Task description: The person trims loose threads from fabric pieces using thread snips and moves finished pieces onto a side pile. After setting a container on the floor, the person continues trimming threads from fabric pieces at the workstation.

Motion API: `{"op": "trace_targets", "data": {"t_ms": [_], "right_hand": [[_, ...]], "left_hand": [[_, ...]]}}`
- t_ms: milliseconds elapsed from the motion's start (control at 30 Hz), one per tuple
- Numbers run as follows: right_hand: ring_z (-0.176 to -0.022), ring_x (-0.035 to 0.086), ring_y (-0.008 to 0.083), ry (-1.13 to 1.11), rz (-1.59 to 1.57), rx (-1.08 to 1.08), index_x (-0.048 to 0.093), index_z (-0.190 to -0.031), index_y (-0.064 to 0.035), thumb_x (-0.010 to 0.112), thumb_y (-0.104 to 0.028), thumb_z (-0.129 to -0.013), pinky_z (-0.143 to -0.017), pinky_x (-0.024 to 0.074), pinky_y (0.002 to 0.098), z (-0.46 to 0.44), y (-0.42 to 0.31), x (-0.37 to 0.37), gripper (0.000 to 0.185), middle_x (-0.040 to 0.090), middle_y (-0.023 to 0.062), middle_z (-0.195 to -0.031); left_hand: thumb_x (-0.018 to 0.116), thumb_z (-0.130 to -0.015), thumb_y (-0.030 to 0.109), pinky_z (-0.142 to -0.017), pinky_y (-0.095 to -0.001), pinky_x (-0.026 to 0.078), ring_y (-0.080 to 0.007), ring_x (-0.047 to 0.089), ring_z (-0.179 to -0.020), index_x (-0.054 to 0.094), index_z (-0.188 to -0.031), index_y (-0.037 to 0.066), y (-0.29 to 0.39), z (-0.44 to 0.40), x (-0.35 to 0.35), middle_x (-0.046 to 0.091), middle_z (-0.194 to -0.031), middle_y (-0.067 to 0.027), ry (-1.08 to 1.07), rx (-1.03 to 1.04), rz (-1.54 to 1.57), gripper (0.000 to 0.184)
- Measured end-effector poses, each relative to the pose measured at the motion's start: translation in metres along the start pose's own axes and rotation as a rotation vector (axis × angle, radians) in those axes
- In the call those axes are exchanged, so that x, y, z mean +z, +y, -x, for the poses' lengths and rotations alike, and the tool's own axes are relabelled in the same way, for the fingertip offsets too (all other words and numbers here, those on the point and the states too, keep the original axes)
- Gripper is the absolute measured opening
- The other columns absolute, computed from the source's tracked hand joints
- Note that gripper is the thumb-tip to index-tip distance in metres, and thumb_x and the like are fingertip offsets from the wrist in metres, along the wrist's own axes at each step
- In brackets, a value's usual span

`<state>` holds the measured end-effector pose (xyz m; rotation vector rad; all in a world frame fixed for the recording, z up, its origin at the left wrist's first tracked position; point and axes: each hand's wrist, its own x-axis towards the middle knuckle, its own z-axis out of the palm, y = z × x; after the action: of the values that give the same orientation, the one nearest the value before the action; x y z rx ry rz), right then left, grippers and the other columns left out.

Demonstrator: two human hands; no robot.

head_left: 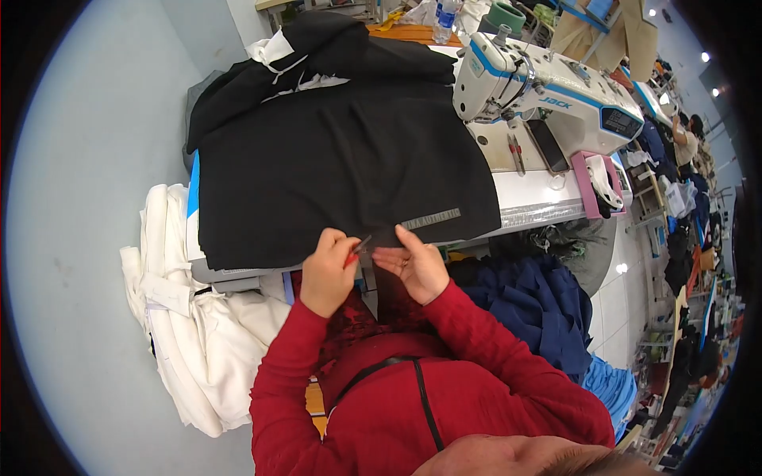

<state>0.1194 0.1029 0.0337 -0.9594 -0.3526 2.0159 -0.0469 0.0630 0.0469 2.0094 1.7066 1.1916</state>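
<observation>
A large piece of black fabric (341, 151) lies spread over the sewing table, its near edge at my hands. My left hand (329, 270) is closed around a small red-handled tool (352, 258), its dark tip pointing at that edge; whether it is snips or a ripper I cannot make out. My right hand (417, 266) has its palm turned up, with the thumb on top of the black fabric and the fingers below its edge. Just beyond the right thumb, a grey lettered strip (432, 218) reading "AUTHENTIC" sits on the fabric.
A white Jack sewing machine (556, 95) stands at the right. Near it lie red-handled tweezers (517, 155), a phone (548, 145) and a pink box (597, 184). White fabric (214, 341) hangs at the left, navy fabric (532, 305) at the right. A bottle (445, 21) stands behind.
</observation>
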Motion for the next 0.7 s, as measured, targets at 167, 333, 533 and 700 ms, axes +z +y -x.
{"op": "trace_targets", "data": {"t_ms": [167, 333, 533, 700], "right_hand": [[-0.083, 0.063, 0.0282, -0.001, -0.015, -0.082, 0.056, -0.09, 0.0047, 0.058, -0.023, -0.087, -0.075, 0.0523, 0.0369, -0.004, -0.016, -0.01, 0.028, 0.062, 0.0233, -0.09], [-0.073, 0.063, 0.0237, 0.088, 0.045, -0.113, 0.057, -0.082, -0.0041, 0.062, -0.026, -0.085, -0.069, 0.0519, 0.0333, -0.009, -0.022, -0.012, 0.022, 0.063, 0.0134, -0.079], [-0.052, 0.057, 0.0165, 0.145, 0.082, -0.109, 0.057, -0.071, -0.0076, 0.065, -0.031, -0.083, -0.054, 0.0479, 0.0288, -0.015, -0.029, -0.011, 0.027, 0.057, 0.0028, -0.056], [-0.05, 0.055, 0.0164, 0.077, 0.085, -0.088, 0.058, -0.075, -0.0035, 0.065, -0.035, -0.082, -0.052, 0.0466, 0.0275, -0.02, -0.031, -0.017, 0.033, 0.057, 0.0046, -0.056]], "left_hand": [[0.063, -0.077, 0.018, -0.059, -0.0347, 0.042, -0.0277, 0.054, -0.063, 0.062, -0.08, -0.003, -0.016, -0.03, -0.02, 0.053, -0.071, -0.0129, -0.2, -0.137, 0.192, 0.021], [0.066, -0.077, 0.025, -0.054, -0.0331, 0.039, -0.0205, 0.048, -0.056, 0.058, -0.073, -0.004, -0.017, -0.044, -0.023, 0.049, -0.065, -0.0106, -0.305, -0.285, 0.203, 0.03], [0.067, -0.079, 0.032, -0.047, -0.03, 0.034, -0.0112, 0.038, -0.05, 0.046, -0.059, -0.001, -0.024, -0.048, -0.018, 0.042, -0.052, -0.0043, -0.271, -0.429, 0.271, 0.044], [0.067, -0.08, 0.024, -0.046, -0.0239, 0.027, -0.0037, 0.032, -0.052, 0.045, -0.06, 0.006, -0.024, -0.047, -0.018, 0.035, -0.055, 0.0065, -0.222, -0.413, 0.356, 0.035]]}}
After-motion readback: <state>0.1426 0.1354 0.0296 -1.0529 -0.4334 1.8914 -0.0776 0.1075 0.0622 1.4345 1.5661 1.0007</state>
